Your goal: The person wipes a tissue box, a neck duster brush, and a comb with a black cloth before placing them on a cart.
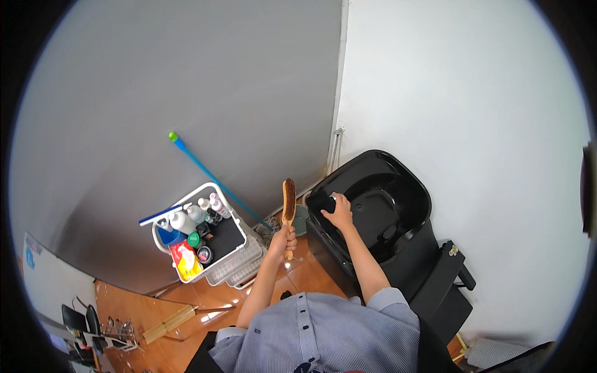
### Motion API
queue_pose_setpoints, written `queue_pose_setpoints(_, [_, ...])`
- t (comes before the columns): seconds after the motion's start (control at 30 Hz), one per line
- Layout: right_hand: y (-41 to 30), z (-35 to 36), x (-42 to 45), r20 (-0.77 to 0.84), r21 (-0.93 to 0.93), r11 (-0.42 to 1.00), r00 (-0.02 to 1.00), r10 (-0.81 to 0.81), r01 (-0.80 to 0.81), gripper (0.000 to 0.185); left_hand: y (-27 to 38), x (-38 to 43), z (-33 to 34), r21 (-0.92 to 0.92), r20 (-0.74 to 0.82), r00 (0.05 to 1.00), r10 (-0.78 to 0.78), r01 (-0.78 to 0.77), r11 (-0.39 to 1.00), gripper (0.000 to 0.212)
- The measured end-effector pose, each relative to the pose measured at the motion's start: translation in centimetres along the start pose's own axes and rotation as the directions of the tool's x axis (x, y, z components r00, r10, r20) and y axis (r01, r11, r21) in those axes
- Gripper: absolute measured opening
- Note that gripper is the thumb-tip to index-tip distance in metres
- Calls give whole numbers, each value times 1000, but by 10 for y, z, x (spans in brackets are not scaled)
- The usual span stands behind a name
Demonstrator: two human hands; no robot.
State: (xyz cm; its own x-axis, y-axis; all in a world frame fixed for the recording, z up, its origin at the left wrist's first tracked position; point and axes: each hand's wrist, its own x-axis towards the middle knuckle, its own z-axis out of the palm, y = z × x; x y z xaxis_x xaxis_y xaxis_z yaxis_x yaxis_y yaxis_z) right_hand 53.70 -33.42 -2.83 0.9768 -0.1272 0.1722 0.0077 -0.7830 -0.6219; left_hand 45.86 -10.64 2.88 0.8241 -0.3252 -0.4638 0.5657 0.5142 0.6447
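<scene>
My left hand (pixel 281 243) grips the handle of a curved wooden brush (pixel 289 201) with dark brown bristles. The brush stands roughly upright in the hand, bristles facing right. To its right is a black salon shampoo basin (pixel 406 186) set against the white wall. My right hand (pixel 340 213) reaches over the basin's left side, fingers curled around a small black object (pixel 328 203) at the ledge. The fingers cover part of that object, and its kind is unclear against the black basin.
At the left stands a white trolley (pixel 219 268) with several bottles, jars and a red-yellow packet (pixel 186 262). A blue-handled mop (pixel 219 185) leans on the grey wall behind it. A greenish bucket (pixel 301 220) sits beside the basin. Bamboo pieces (pixel 170 323) lie lower left.
</scene>
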Motion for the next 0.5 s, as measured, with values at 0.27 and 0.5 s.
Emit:
queue_pose_setpoints(0.27, [-11, 35, 10, 205, -183, 952, 937, 283, -247, 77, -4, 16, -10, 33, 15, 996, -86, 85, 996, 36])
queue_pose_setpoints(0.5, [10, 9, 2, 187, 477, 819, 948, 259, -318, 59, -9, -8, 0, 37, 25, 999, -30, 29, 999, 37])
